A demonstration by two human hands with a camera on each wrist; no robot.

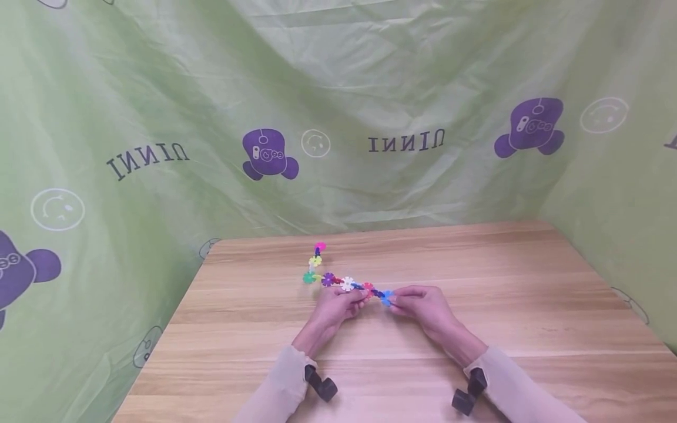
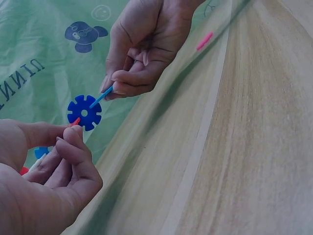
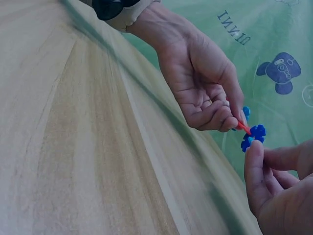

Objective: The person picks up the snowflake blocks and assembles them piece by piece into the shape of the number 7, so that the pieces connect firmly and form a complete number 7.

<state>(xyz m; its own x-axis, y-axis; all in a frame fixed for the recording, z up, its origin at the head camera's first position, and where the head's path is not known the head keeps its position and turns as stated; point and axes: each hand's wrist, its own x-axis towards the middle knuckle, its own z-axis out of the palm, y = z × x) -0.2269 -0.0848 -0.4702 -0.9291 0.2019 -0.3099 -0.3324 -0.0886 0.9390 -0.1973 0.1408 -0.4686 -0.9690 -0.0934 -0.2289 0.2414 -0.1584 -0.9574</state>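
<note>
A chain of notched plastic discs point(image 1: 347, 284) in many colours runs across the front of both hands, bending away at a green disc point(image 1: 309, 277) up to a pink disc point(image 1: 319, 247). With thumb and fingers, my left hand point(image 1: 334, 311) pinches the red disc point(image 1: 368, 288) near the chain's right end. My right hand point(image 1: 425, 308) pinches the light blue end disc point(image 1: 387, 298). Between the hands, a dark blue disc point(image 2: 84, 113) joins the two, slotted at an angle to each. Part of the chain behind the left fingers is hidden in the left wrist view.
The wooden table point(image 1: 238, 346) lies under both hands. A pink piece point(image 2: 204, 41) shows near the table's edge in the left wrist view. Green printed cloth point(image 1: 338, 194) hangs behind and at the sides. Black camera mounts point(image 1: 321, 385) sit on both wrists.
</note>
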